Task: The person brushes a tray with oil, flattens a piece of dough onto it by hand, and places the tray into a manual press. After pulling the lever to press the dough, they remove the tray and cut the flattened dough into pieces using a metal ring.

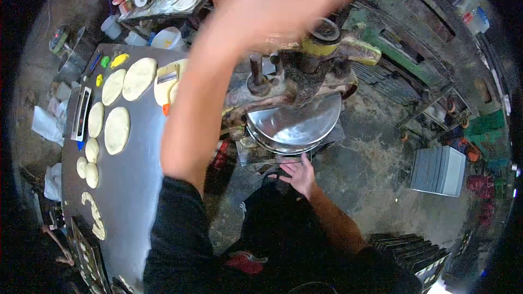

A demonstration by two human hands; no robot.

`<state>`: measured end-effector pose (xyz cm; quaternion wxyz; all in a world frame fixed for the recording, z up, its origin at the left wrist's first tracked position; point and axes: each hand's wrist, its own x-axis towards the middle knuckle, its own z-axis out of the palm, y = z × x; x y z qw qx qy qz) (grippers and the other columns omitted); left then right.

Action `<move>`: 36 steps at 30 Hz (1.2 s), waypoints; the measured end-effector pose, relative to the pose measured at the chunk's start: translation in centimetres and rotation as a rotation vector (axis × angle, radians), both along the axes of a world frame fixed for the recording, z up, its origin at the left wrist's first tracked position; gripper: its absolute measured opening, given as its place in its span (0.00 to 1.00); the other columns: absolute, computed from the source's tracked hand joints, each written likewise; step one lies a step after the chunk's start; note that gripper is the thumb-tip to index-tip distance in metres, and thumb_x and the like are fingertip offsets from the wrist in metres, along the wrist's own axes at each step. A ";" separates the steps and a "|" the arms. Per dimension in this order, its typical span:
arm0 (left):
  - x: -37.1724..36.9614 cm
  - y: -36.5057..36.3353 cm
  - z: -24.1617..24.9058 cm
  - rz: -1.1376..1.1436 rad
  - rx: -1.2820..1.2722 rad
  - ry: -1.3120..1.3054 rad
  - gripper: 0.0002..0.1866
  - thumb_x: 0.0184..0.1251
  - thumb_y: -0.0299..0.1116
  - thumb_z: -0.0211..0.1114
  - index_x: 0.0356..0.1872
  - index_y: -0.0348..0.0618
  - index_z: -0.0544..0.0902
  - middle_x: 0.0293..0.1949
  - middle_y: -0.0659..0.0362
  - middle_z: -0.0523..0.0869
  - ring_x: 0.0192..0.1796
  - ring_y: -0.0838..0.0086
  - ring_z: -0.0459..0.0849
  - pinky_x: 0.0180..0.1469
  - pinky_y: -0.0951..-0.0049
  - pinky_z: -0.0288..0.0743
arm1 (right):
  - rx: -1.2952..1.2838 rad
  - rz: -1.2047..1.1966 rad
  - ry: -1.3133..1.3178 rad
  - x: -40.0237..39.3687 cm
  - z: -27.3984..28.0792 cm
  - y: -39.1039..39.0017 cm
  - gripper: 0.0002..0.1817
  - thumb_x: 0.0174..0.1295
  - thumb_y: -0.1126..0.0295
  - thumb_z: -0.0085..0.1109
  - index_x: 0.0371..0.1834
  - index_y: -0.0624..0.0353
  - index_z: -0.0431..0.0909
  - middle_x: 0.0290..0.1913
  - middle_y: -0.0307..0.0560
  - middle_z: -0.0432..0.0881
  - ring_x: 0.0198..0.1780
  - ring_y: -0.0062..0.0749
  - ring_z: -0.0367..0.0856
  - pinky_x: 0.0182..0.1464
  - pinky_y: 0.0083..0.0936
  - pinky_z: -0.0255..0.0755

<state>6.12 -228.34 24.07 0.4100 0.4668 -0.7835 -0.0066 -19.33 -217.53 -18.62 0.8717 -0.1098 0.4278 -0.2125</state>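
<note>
My left arm is raised across the view, and my left hand point(297, 2) is smeared by motion high over a heavy press-like machine point(305, 73). Its fingers cannot be made out. Under the front of that machine sits a shiny round metal pan point(297, 122). Just below the pan's near rim is my right hand point(298, 176), palm turned up, fingers apart, nothing visible in it. To the left, flattened dough rounds point(117, 130) and smaller dough balls point(92, 175) lie on a metal table point(131, 196). A wide brush point(168, 74) rests on another dough piece, partly behind my forearm.
On the table's left edge lies a digital scale point(81, 113), with a twisted dough strip point(93, 215) nearer me. White buckets point(168, 39) stand beyond the table. Stacked grey crates point(438, 170) are on the floor at right, and dark trays point(411, 258) are stacked at lower right.
</note>
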 end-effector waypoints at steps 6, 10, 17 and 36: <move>-2.7 18.2 -28.3 0.204 1.041 1.010 0.24 0.71 0.38 0.59 0.63 0.36 0.71 0.50 0.54 0.84 0.52 0.72 0.81 0.57 0.72 0.73 | -0.043 -0.032 0.245 -4.2 -0.2 -1.5 0.50 0.58 0.25 0.39 0.60 0.67 0.64 0.48 0.59 0.80 0.55 0.49 0.78 0.60 0.46 0.64; -6.1 23.2 -42.3 0.846 1.063 1.278 0.27 0.74 0.50 0.51 0.62 0.38 0.72 0.50 0.54 0.83 0.53 0.69 0.81 0.58 0.68 0.73 | -0.178 -0.027 0.145 -13.5 -2.9 -4.2 0.45 0.63 0.28 0.35 0.57 0.66 0.68 0.45 0.54 0.80 0.51 0.42 0.79 0.52 0.41 0.72; -17.8 21.8 -48.4 0.687 0.820 1.843 0.29 0.76 0.54 0.42 0.54 0.36 0.77 0.52 0.53 0.82 0.52 0.67 0.80 0.60 0.66 0.68 | -0.127 -0.059 0.487 -23.0 -3.1 -9.2 0.34 0.63 0.31 0.43 0.39 0.54 0.79 0.26 0.38 0.80 0.24 0.30 0.77 0.28 0.31 0.74; -53.2 63.0 -38.6 1.383 -1.018 2.084 0.29 0.77 0.49 0.45 0.64 0.34 0.69 0.62 0.53 0.75 0.62 0.68 0.73 0.64 0.67 0.67 | -0.840 1.406 0.006 -7.7 -4.7 21.2 0.28 0.69 0.39 0.39 0.27 0.50 0.75 0.15 0.30 0.66 0.16 0.20 0.62 0.19 0.21 0.57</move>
